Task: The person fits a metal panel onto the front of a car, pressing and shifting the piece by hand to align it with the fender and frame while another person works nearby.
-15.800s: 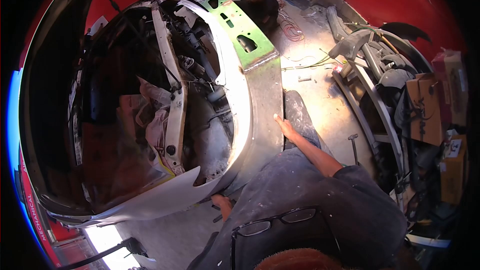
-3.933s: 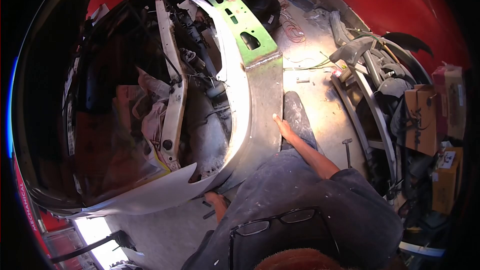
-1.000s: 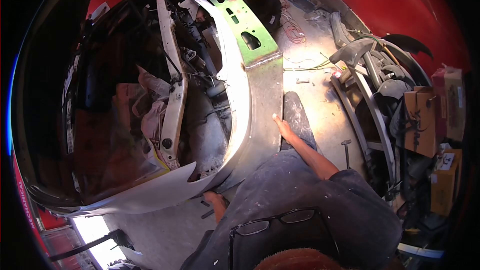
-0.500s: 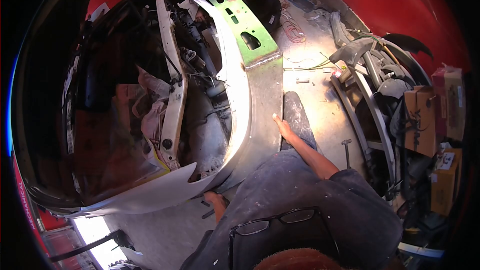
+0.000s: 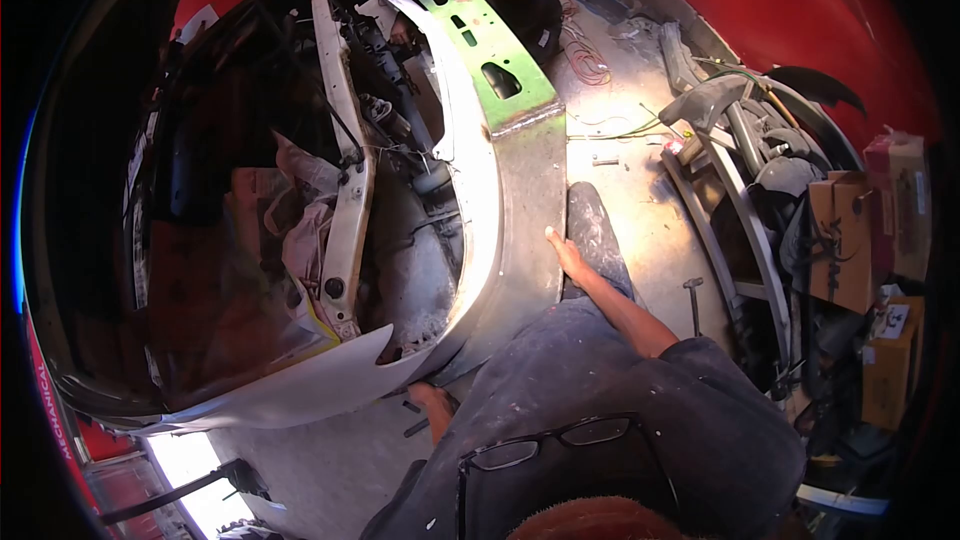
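A grey metal body panel (image 5: 525, 190) curves along the side of a stripped car body, with a green section (image 5: 475, 40) joined to it by a rough seam. My right hand (image 5: 568, 255) grips the panel's outer edge, its thumb on top and its fingers hidden below. At the panel's near lower corner, my left hand (image 5: 430, 399) touches the edge from underneath. Its fingers are mostly hidden. A white inner rim (image 5: 484, 240) borders the opening, where bare metal and wiring show.
A person in dark clothing (image 5: 535, 15) is low at the panel's far end. On the floor lie a hammer (image 5: 694, 305), a bolt-like piece (image 5: 606, 161) and a red hose (image 5: 588, 65). Metal car parts (image 5: 745, 185) and cardboard boxes (image 5: 838, 240) stand at the right.
Both hands and the panel stay in place. A blurred shape shows at the far end beside the person in dark clothing, where the floor was visible before.
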{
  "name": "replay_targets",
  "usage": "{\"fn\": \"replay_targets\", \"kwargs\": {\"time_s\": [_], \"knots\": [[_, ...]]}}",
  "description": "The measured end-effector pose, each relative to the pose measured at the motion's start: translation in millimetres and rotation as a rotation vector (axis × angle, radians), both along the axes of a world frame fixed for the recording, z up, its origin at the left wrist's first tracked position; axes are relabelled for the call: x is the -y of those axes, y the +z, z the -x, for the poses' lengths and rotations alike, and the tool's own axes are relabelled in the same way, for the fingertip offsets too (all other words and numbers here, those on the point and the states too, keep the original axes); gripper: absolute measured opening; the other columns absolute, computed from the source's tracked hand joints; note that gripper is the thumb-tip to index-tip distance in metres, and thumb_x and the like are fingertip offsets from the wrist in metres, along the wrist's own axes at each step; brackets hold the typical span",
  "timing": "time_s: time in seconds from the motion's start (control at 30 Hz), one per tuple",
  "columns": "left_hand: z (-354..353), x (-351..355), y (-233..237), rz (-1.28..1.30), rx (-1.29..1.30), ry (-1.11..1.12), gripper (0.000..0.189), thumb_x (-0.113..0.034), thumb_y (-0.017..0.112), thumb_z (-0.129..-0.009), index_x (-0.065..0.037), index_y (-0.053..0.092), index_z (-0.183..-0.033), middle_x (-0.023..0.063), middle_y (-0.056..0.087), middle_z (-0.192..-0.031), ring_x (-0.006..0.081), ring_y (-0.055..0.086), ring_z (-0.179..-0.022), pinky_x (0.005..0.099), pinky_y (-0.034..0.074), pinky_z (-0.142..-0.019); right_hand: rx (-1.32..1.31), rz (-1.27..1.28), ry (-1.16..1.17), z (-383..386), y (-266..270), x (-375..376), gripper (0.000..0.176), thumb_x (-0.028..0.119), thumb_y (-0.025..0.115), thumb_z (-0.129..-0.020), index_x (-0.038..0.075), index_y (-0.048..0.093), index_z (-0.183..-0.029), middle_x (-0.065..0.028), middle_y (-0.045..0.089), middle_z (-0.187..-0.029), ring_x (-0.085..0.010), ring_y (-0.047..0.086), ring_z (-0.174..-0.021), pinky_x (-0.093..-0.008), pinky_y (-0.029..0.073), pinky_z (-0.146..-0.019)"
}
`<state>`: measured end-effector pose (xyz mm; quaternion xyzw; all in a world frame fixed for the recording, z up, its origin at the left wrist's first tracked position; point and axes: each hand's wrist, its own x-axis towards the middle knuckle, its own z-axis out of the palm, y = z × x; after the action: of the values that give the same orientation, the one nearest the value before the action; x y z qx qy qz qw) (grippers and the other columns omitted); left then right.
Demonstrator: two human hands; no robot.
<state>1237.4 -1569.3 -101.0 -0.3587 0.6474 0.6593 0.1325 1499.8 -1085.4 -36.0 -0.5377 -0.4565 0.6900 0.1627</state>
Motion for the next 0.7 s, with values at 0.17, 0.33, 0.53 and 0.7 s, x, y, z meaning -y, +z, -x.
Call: {"fn": "replay_targets", "kwargs": {"time_s": [0.17,0.33,0.53,0.7], "knots": [[-6.1,-14.1,16.6,0.011,0.007,0.032,0.048,-0.032,0.041,-0.104,0.002,0.062,-0.131,0.0116,0.063,-0.134,0.0255,0.063,-0.113,0.0352,0.048,-0.096,-0.01,0.013,0.046,-1.9,6.8,-3.0,0.099,0.077,0.054,-0.088,-0.013,0.059,-0.129,-0.0207,0.067,-0.115,-0.0253,0.063,-0.109,-0.0398,0.05,-0.093],[-5.8,-10.7,12.1,-0.017,-0.011,0.009,0.048,-0.031,0.039,-0.105,0.001,0.06,-0.133,0.0116,0.061,-0.136,0.0257,0.062,-0.115,0.035,0.046,-0.098,0.028,-0.004,0.007,1.4,-22.2,-1.8,0.099,0.077,0.054,-0.088,-0.013,0.059,-0.13,-0.0205,0.068,-0.115,-0.0252,0.063,-0.109,-0.0397,0.05,-0.094],[22.8,8.2,-22.6,-0.088,-0.062,-0.056,0.049,-0.029,0.039,-0.105,0.002,0.056,-0.139,0.0127,0.057,-0.143,0.0248,0.057,-0.125,0.034,0.042,-0.105,0.01,0.02,0.018,0.8,-4.2,-1.5,0.098,0.075,0.054,-0.09,-0.014,0.057,-0.131,-0.021,0.068,-0.116,-0.0253,0.063,-0.111,-0.0386,0.05,-0.096],[5.7,-10.2,5.5,0.012,0.002,-0.021,0.052,-0.034,0.037,-0.104,-0.001,0.055,-0.14,0.0088,0.056,-0.144,0.0232,0.057,-0.124,0.035,0.044,-0.102,0.063,-0.005,0.012,0.0,-40.3,-6.3,0.097,0.073,0.054,-0.091,-0.015,0.056,-0.131,-0.0216,0.067,-0.118,-0.0253,0.064,-0.112,-0.0367,0.049,-0.097]]}}
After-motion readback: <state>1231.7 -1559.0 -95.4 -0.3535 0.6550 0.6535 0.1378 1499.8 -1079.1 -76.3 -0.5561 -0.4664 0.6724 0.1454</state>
